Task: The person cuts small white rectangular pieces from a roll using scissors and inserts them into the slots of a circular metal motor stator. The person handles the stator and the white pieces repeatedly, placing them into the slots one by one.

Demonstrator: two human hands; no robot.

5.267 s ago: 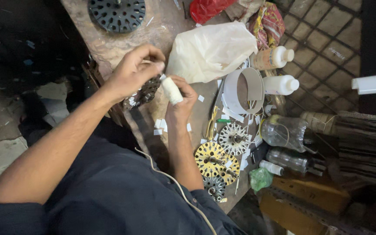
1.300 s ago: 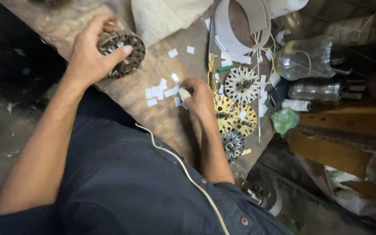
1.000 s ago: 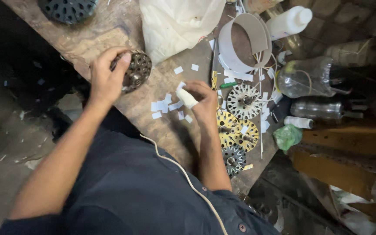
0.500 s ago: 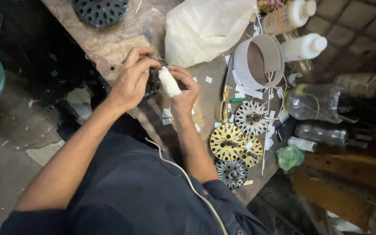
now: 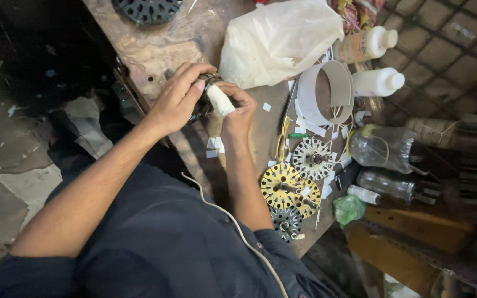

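At far left we see patchy concrete floor (image 5: 12, 182). Over the worn wooden table (image 5: 155, 44), our left hand (image 5: 175, 99) clamps the dark round stator (image 5: 204, 105); our right hand (image 5: 237, 113) grips a white roll (image 5: 220, 100). Rightward lie yellow discs (image 5: 288, 187), bottles (image 5: 385, 149).

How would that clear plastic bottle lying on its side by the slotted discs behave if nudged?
The clear plastic bottle lies on its side, so it would probably roll, though the slotted discs and a second bottle crowd it and may stop it. It looks mostly empty and thin-walled, so likely light and easily dented. The smooth plastic could be slippery.
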